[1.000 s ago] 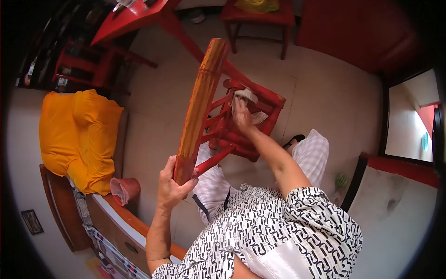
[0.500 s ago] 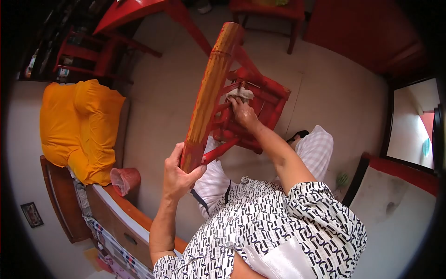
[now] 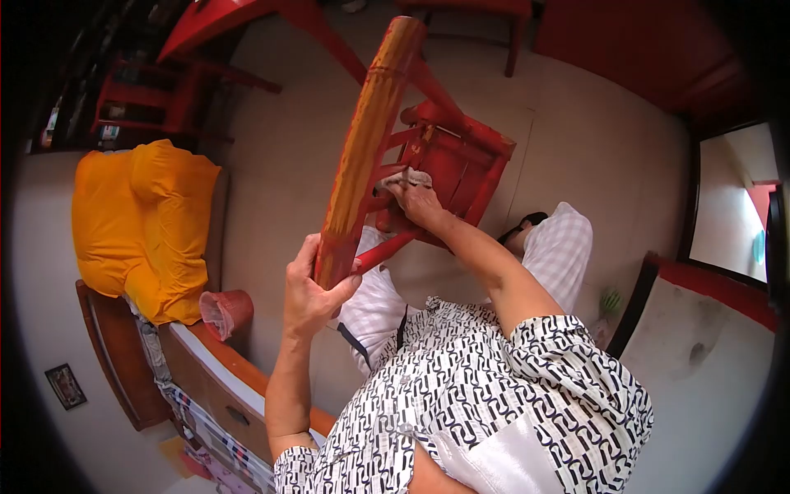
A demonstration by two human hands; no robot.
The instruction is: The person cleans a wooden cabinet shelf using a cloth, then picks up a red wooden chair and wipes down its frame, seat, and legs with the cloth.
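One red chair is in the middle of the scene, just past the person's checked pants. Its long top bar slants from near left to far right, and much of its red paint is worn off, so yellow shows. The left hand has its grip closed around the near end of this bar, with the thumb on the right side. The right hand reaches farther out and has its grip on a pale cloth. The cloth is against the bars of the chair's back, to the left of the seat. Some of its fingers are hard to see behind the bars. Light tiles make up the floor. A red table is far to the left, and part of another red seat shows at the far edge. On the left is a big orange cover, with a pink bin near it. A small green ball-like thing is on the right.
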